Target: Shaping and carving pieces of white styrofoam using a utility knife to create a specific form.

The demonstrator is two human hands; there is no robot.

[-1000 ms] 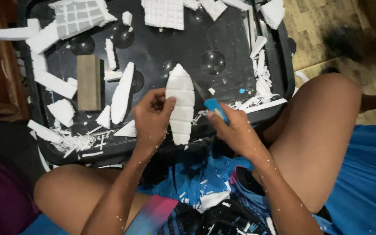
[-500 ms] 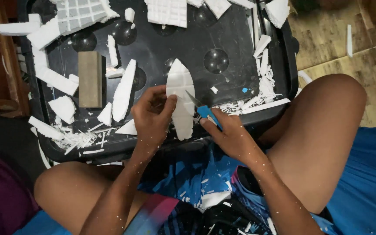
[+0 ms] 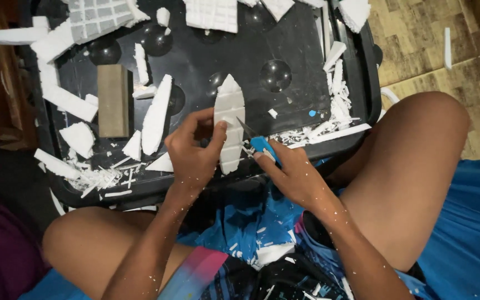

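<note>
My left hand (image 3: 193, 150) pinches the white, pointed foam strip (image 3: 230, 122) on the black plastic tray (image 3: 306, 33); my right hand (image 3: 295, 175) grips a blue-handled craft knife (image 3: 256, 139), blade touching the strip.

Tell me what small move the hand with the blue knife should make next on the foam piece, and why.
Probably draw the blue-handled knife a little further along the boat-shaped foam piece's right edge. The blade tip meets that edge, the left hand pins the piece on the black tray, and the right hand grips the handle.

A foam piece (image 3: 230, 119) is set on the tray (image 3: 301, 39); left of it a wooden block (image 3: 113, 100) is laid.
</note>
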